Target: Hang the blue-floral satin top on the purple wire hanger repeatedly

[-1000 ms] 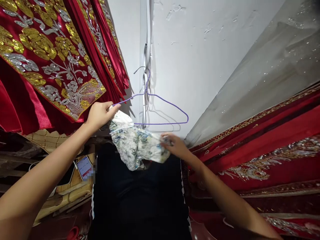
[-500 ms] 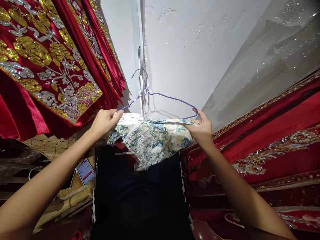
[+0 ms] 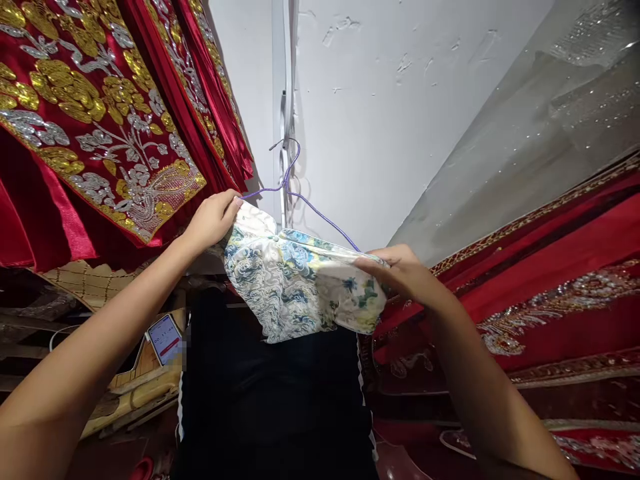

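A white garment with a blue, green and yellow floral print (image 3: 295, 287) spreads between my two hands. Fingers of my left hand (image 3: 215, 217) pinch its upper left corner, at the left end of a purple hanger (image 3: 323, 215). My right hand (image 3: 397, 267) grips the garment's upper right edge, where the hanger's right end disappears behind cloth and fingers. The hanger's hook is up near a metal rail (image 3: 287, 67) by the wall; whether it bears on the rail I cannot tell.
Red garments with gold and silver embroidery (image 3: 100, 120) hang at the left. Sparkly grey fabric (image 3: 505, 147) and red beaded cloth (image 3: 550, 300) fill the right. A lit phone (image 3: 165, 340) lies at the lower left, near bamboo poles (image 3: 135, 400).
My left hand has risen and my right hand has dropped slightly, so the hanger and garment now tilt down to the right. More of the garment's front shows.
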Available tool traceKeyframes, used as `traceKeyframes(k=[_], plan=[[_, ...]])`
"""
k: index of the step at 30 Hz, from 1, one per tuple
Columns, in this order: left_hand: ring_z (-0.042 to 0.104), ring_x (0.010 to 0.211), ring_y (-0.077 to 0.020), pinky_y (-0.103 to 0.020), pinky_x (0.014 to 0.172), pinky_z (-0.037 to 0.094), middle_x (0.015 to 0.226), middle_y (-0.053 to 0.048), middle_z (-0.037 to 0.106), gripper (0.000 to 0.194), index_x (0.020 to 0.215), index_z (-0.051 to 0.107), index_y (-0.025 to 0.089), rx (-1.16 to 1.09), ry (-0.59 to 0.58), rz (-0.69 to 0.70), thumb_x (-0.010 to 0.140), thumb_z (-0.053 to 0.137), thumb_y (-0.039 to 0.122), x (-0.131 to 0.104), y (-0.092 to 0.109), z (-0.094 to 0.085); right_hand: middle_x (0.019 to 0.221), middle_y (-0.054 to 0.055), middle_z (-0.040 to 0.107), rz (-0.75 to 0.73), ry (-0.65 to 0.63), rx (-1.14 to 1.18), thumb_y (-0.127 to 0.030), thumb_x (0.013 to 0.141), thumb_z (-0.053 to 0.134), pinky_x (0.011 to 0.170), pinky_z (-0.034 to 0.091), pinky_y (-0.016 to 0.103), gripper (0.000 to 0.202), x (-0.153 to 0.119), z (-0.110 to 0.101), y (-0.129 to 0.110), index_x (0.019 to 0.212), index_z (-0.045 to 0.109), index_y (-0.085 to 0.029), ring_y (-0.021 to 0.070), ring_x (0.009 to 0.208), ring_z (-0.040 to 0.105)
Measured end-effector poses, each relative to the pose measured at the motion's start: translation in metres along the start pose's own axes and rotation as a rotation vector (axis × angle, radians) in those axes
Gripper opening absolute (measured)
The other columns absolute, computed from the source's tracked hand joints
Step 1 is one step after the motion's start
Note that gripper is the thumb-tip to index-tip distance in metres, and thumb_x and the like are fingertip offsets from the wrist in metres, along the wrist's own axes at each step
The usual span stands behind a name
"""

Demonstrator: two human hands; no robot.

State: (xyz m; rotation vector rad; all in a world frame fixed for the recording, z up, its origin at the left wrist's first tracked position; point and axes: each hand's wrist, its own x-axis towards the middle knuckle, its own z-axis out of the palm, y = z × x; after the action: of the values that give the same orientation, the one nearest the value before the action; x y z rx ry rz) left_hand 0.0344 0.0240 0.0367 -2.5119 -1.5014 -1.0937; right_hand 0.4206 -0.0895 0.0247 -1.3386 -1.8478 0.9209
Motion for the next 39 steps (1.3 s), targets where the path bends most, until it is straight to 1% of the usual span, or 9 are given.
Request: traceKeyframes(k=[8, 11, 14, 20, 25, 30, 34, 37, 39], plan=[[0.051, 0.063, -0.0154, -0.025, 0.061, 0.039, 0.066, 0.000, 0.052, 0.040, 0.097, 0.066, 0.017, -0.359, 0.039, -0.133, 0.099, 0.040, 0.049, 0.003, -0.011, 0.027, 0.053, -0.003, 0.047, 0.027, -0.034, 0.672, -0.069, 0.076, 0.073, 0.051, 0.041, 0.027, 0.054, 0.096, 0.039, -0.036, 0.062, 0.050, -0.022, 0.0114, 0.050, 0.046], [0.053, 0.069, -0.0155, -0.024, 0.062, 0.041, 0.071, -0.002, 0.057, 0.039, 0.092, 0.065, 0.017, -0.369, 0.084, -0.143, 0.097, 0.044, 0.049, 0.007, -0.009, 0.028, 0.059, -0.006, 0.052, 0.139, -0.195, 0.976, -0.060, 0.080, 0.074, 0.061, 0.049, 0.025, 0.045, 0.121, 0.063, -0.032, 0.071, 0.052, -0.022, 0.0096, 0.055, 0.049], [0.058, 0.075, -0.0166, -0.025, 0.067, 0.043, 0.080, -0.003, 0.064, 0.036, 0.098, 0.066, 0.017, -0.331, 0.067, -0.159, 0.096, 0.049, 0.049, 0.002, -0.010, 0.018, 0.066, -0.006, 0.059, 0.153, -0.130, 1.119, -0.051, 0.086, 0.071, 0.071, 0.053, 0.025, 0.032, 0.120, 0.065, -0.008, 0.080, 0.058, -0.022, 0.0109, 0.063, 0.057], [0.059, 0.075, -0.0175, -0.028, 0.069, 0.044, 0.081, -0.004, 0.069, 0.036, 0.093, 0.069, 0.017, -0.182, 0.115, -0.291, 0.091, 0.057, 0.050, -0.033, -0.027, 0.009, 0.087, 0.009, 0.072, 0.068, 0.331, 0.920, -0.064, 0.080, 0.067, 0.081, 0.060, 0.043, 0.043, 0.060, 0.049, 0.047, 0.090, 0.068, -0.022, 0.0291, 0.097, 0.070], [0.064, 0.092, -0.0195, -0.033, 0.084, 0.051, 0.102, -0.008, 0.071, 0.032, 0.110, 0.067, 0.017, -0.313, 0.343, -0.238, 0.093, 0.056, 0.042, -0.025, -0.027, 0.019, 0.097, 0.011, 0.072, -0.127, 0.659, 0.823, -0.048, 0.080, 0.074, 0.085, 0.062, 0.048, 0.032, 0.054, 0.046, 0.030, 0.095, 0.068, -0.021, 0.0307, 0.108, 0.068], [0.046, 0.138, -0.0257, -0.046, 0.119, 0.034, 0.142, -0.009, 0.056, 0.041, 0.131, 0.060, 0.024, -0.271, 0.433, 0.058, 0.094, 0.061, 0.042, -0.017, 0.015, 0.003, 0.108, 0.007, 0.070, -0.174, 1.037, 0.905, -0.046, 0.087, 0.068, 0.095, 0.060, 0.047, 0.021, 0.053, 0.031, 0.007, 0.093, 0.066, -0.027, 0.0259, 0.111, 0.067], [0.050, 0.136, -0.0283, -0.050, 0.117, 0.038, 0.144, -0.010, 0.056, 0.050, 0.137, 0.055, 0.027, -0.627, 0.265, -0.003, 0.094, 0.057, 0.053, -0.034, 0.073, 0.003, 0.109, 0.004, 0.069, -0.277, 1.204, 0.901, -0.047, 0.091, 0.065, 0.095, 0.059, 0.044, 0.024, 0.002, 0.076, -0.011, 0.102, 0.067, -0.027, 0.0233, 0.103, 0.068], [0.066, 0.114, -0.0260, -0.045, 0.100, 0.054, 0.131, -0.014, 0.066, 0.048, 0.133, 0.058, 0.021, -1.138, 0.039, -0.271, 0.098, 0.049, 0.053, -0.046, 0.113, 0.006, 0.111, -0.001, 0.070, -0.476, 0.653, 0.559, -0.043, 0.095, 0.059, 0.094, 0.057, 0.037, 0.024, -0.040, 0.117, -0.029, 0.117, 0.066, -0.035, 0.0194, 0.104, 0.068], [0.071, 0.095, -0.0203, -0.036, 0.086, 0.060, 0.122, -0.013, 0.070, 0.038, 0.124, 0.065, 0.017, -1.389, -0.082, -0.467, 0.097, 0.054, 0.041, -0.053, 0.127, 0.000, 0.106, 0.002, 0.074, -0.494, 0.240, 0.406, -0.042, 0.072, 0.085, 0.088, 0.059, 0.035, 0.045, -0.056, 0.126, -0.040, 0.114, 0.072, -0.030, 0.0241, 0.098, 0.071]])
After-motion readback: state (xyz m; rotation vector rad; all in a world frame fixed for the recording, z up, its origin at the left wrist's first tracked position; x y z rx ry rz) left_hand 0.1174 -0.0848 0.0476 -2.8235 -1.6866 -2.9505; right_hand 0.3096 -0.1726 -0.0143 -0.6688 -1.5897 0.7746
